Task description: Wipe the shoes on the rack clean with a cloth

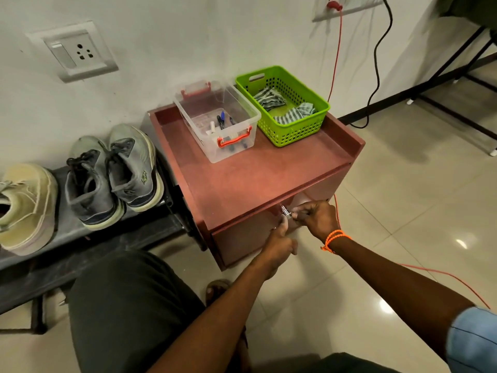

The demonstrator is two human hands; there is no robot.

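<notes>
hands meet at the front of a small red-brown cabinet (242, 179), right at the little shiny knob (284, 211) on its drawer. the right hand (317, 219) has its fingers curled together and pinches the knob from the right side. an orange string band (334, 239) goes round that wrist. the left hand (279, 244) is just under the knob with its fingers curled in too, but i cannot tell if it holds the knob or only touches the drawer front.

on top of the cabinet sits a clear plastic box (217, 122) with red handles, and some pens lie inside it. just beside it, to the right, is a green basket (285, 130). two striped cloths (294, 113) lie crumpled in the basket, well apart from both hands.

left of the cabinet is a low dark rack (113, 238) by the wall. a pair of grey shoes (113, 173) stands on it, side by side and touching, with the toes toward the wall. a pale yellow-green shoe (24, 208) stands near them at the left edge.

a red cord (337, 49) and a black cord (376, 63) hang down the white wall from a plug board up high.
</notes>
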